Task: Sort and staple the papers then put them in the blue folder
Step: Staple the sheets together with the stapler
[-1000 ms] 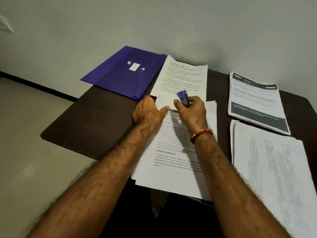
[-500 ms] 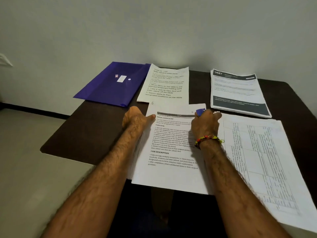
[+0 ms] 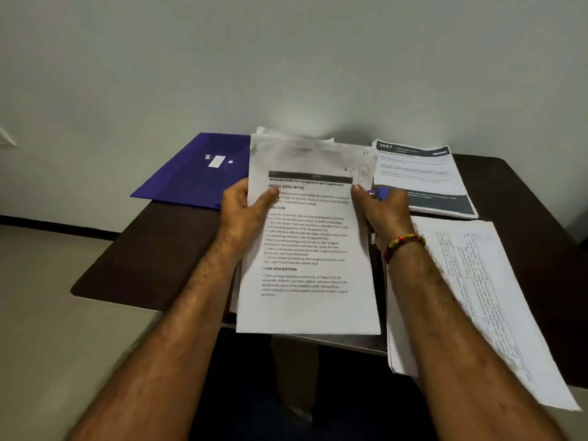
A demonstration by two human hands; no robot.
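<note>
- A plain pale wall backs a dark, matte desk (image 3: 152, 249) whose left edge drops off to a light floor.
- You hold the sheaf of papers (image 3: 307, 249) lifted off the desk between both hands, its long axis running away from you and its far end blurred and fanned.
- Your left hand (image 3: 241, 214) grips the sheaf's left edge, thumb curled over the printed face; your right hand (image 3: 381, 214) pinches the right edge while also clutching the small blue stapler (image 3: 380, 193) (only its tip shows).
- The blue folder (image 3: 191, 176) lies flat at the far left, just beyond your left hand, so that hand is nearer to it.
- The paper is thin and floppy and the folder is smooth translucent plastic; I judge the loose top edges need squaring before stapling.
- Two other stacks lie to the right: a dark-banded one (image 3: 423, 176) and a table-printed one (image 3: 477, 297).
</note>
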